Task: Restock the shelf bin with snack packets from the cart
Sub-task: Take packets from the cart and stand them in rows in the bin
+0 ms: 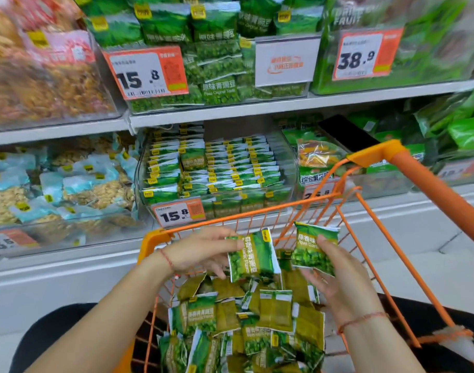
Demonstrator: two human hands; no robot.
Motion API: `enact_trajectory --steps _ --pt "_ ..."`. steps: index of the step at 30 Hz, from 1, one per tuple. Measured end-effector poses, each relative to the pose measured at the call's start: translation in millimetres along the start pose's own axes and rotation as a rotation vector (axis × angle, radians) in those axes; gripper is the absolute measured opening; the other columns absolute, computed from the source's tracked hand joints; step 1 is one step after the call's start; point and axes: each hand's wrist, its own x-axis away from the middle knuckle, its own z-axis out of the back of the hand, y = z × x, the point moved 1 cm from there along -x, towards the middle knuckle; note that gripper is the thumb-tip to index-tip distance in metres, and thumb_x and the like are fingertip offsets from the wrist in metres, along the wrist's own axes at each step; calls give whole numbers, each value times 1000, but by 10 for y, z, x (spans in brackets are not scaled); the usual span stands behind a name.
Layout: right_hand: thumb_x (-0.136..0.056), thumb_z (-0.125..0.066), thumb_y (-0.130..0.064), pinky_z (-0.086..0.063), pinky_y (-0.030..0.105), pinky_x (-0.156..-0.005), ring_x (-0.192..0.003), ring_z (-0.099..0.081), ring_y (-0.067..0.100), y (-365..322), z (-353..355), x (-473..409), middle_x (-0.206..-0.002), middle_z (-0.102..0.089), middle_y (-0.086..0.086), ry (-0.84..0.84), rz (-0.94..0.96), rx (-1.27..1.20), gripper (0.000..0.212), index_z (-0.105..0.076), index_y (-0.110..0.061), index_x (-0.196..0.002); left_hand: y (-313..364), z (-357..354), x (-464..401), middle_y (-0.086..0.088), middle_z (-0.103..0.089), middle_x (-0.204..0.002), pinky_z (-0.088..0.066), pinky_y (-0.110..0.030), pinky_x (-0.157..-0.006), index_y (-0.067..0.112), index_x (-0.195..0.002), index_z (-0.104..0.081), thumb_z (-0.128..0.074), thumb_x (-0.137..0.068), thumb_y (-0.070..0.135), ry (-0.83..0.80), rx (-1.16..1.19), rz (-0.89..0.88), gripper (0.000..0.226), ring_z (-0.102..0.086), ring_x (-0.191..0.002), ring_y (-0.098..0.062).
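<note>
Nearest, heaped green snack packets (246, 327) inside the orange cart (375, 227). Above the heap, left hand (201, 251) pinching one green packet (253, 255) by its edge, right hand (335, 278) gripping a second packet (315, 249) upright, just beside the first. Beyond the cart's front rim, clear shelf bin (217, 170) packed with rows of matching packets, price tag (178, 212) reading 15.8 on its front.

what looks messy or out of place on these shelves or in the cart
Mostly the cart: its green packets lie in a loose heap, some face down, unlike the neat upright rows in the shelf bin. A dark flat object also lies tilted on the bin to the right.
</note>
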Motion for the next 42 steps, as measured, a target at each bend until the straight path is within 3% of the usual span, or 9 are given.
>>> enact_trajectory --steps 3,9,14,18,21,28,32,36,42 --pt "-91 -61 -23 -54 34 -73 -105 -52 19 32 -109 14 -119 -51 -6 -2 -12 16 48 -47 -9 -134 39 8 80 -3 -59 -90 -57 -22 -57 11 -107 -54 -56 -92 8 114 363 -53 16 -65 -59 -12" --pt "-92 -60 -21 -57 25 -55 -130 -42 23 121 -583 -1 -147 -36 8 6 0 69 56 -37 -7 -141 139 -121 74 -7 -64 -112 -60 -28 -63 15 -124 -51 -51 -90 -7 275 696 -146 41 -70 -68 -20" --pt "-98 -50 -19 -54 32 -74 -112 -54 26 138 -864 29 -147 -34 7 -81 66 124 56 -24 -13 -148 108 -102 11 -17 -42 -145 -54 -22 -55 -3 -142 -36 -57 -91 4 410 360 -91 55 -63 -77 -16" --pt "-99 -43 -38 -45 45 -99 -122 -48 22 196 -1053 36 -144 -38 2 -127 218 270 58 -21 -18 -149 85 -60 31 -13 -59 -110 -48 -34 -73 -1 -118 -59 -53 -93 11 412 114 -132 29 -53 -88 -19" --pt "-75 -53 -71 -35 50 -109 -137 -31 19 182 -1197 80 -150 -28 -5 -186 275 367 97 -16 -23 -151 95 6 68 -13 -53 -94 -44 -35 -74 -5 -105 -60 -59 -86 18 448 78 -144 30 -50 -85 -21" --pt "-88 -60 -44 -27 27 -108 -135 -32 15 120 -1538 -96 -151 -31 1 -321 389 501 84 -12 -17 -151 149 272 88 1 -43 -64 -29 -24 -60 13 -61 -43 -54 -94 17 575 3 -304 35 -43 -64 -8" --pt "-92 -51 -42 -21 14 -93 -135 -29 7 97 -1718 -177 -150 -30 -12 -397 404 610 73 -14 -19 -151 155 450 54 21 -60 -70 -41 -12 -76 30 -77 -52 -45 -100 25 554 200 -338 25 -54 -72 11" --pt "-87 -64 -32 -38 5 -58 -71 -55 -8 21 -1842 -330 -81 -51 -24 -454 362 743 19 -49 -25 -98 84 691 18 3 -50 -69 -36 -19 -62 10 -77 -55 -46 -99 15 601 98 -409 25 -46 -63 -3" --pt "-85 -67 -27 -35 18 -91 -121 -44 9 -166 -1990 -739 -129 -47 -12 -395 267 658 75 -27 -10 -146 -66 1123 16 17 -67 -105 -52 -17 -84 28 -114 -60 -48 -97 19 766 215 -529 23 -64 -96 -1"
